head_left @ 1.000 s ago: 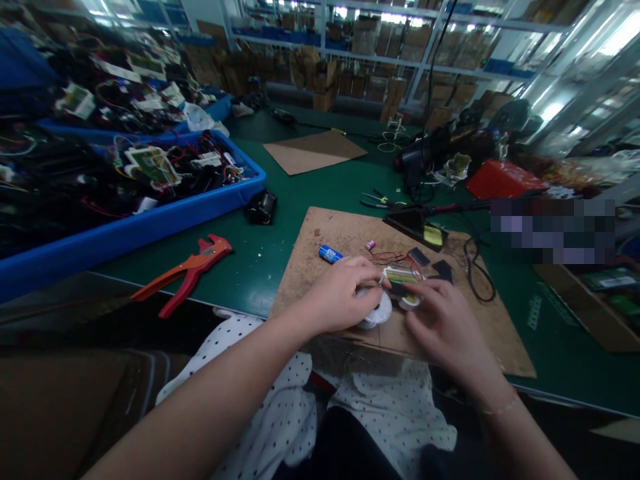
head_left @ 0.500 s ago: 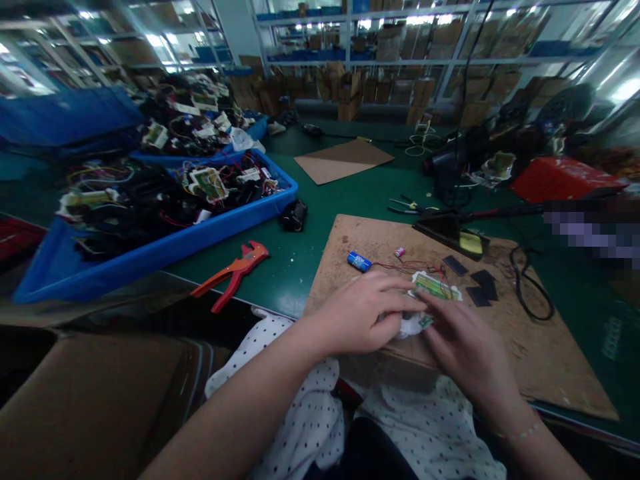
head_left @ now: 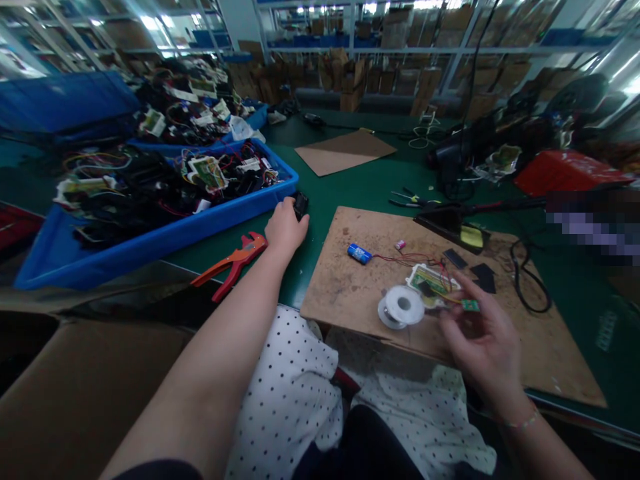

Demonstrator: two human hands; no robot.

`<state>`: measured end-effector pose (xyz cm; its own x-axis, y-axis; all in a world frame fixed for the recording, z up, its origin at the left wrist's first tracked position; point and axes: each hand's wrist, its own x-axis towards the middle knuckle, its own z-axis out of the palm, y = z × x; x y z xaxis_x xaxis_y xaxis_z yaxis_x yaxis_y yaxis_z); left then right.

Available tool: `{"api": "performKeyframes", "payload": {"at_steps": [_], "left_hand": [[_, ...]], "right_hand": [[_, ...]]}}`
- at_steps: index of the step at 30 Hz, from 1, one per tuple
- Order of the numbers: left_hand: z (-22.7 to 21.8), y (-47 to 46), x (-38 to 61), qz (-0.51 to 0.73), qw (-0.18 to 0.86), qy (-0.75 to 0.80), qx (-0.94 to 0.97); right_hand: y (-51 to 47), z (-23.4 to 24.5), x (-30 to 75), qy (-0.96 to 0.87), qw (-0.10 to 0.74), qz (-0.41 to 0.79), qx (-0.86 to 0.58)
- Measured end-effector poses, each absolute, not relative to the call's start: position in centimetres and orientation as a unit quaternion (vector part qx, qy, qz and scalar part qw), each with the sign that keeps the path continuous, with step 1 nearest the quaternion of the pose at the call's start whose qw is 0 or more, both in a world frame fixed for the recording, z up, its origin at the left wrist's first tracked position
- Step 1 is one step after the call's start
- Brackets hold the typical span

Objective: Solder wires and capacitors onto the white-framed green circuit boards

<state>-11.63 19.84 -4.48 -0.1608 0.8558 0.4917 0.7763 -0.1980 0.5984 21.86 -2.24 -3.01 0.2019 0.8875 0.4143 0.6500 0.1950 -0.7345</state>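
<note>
My left hand (head_left: 287, 225) is closed around a small black plastic part (head_left: 301, 205) beside the blue tray; its fingertips are partly hidden. Over the right of the brown board, my right hand (head_left: 485, 337) has its thumb and forefinger apart. Close to those fingers is a small green circuit board (head_left: 471, 305) on thin wires. A larger circuit board in a white frame (head_left: 433, 279) lies just beyond, wired to a blue cylindrical battery (head_left: 359, 253). A white spool of solder wire (head_left: 403, 306) stands near the board's front edge.
Red-handled cutters (head_left: 240, 262) lie left of the brown board (head_left: 335, 293). The blue tray (head_left: 240, 223) is heaped with wired black parts. Black flat pieces (head_left: 483, 277), a soldering iron stand (head_left: 445, 228), pliers (head_left: 411, 199) and a black cable (head_left: 520, 283) are at the right.
My left hand has left the circuit boards and reached left to the black part. My right hand has drawn slightly right and opened, uncovering the solder spool and small green board.
</note>
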Motion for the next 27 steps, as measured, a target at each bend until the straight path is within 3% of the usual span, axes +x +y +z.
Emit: {"api": "performKeyframes", "payload": {"at_steps": [3, 6, 10, 12, 17, 22, 27], "left_hand": [[-4.5, 19.4, -12.5, 0.427, 0.047, 0.614, 0.662], [-2.8, 17.3, -13.2, 0.425, 0.052, 0.592, 0.683], [-0.5, 12.4, -13.2, 0.435, 0.069, 0.547, 0.712], [0.2, 9.8, -12.8, 0.434, 0.091, 0.505, 0.741], [0.9, 5.0, -11.3, 0.401, 0.148, 0.398, 0.811], [1.6, 2.7, -10.1, 0.382, 0.149, 0.338, 0.847], [1.6, 1.3, -9.7, 0.373, 0.115, 0.31, 0.867]], "right_hand": [[-2.2, -3.5, 22.3, -0.545, 0.57, 0.134, -0.601], [-2.0, -3.3, 22.6, -0.461, 0.69, 0.067, -0.554], [-2.9, -1.0, 21.4, -0.431, 0.728, -0.024, -0.533], [-3.7, 0.9, 19.9, -0.511, 0.683, -0.028, -0.52], [-3.4, 5.3, 15.0, -0.802, 0.396, 0.064, -0.443], [-0.3, 5.7, 11.0, -0.832, 0.291, 0.124, -0.456], [-0.1, 4.5, 9.5, -0.836, 0.231, 0.074, -0.492]]}}
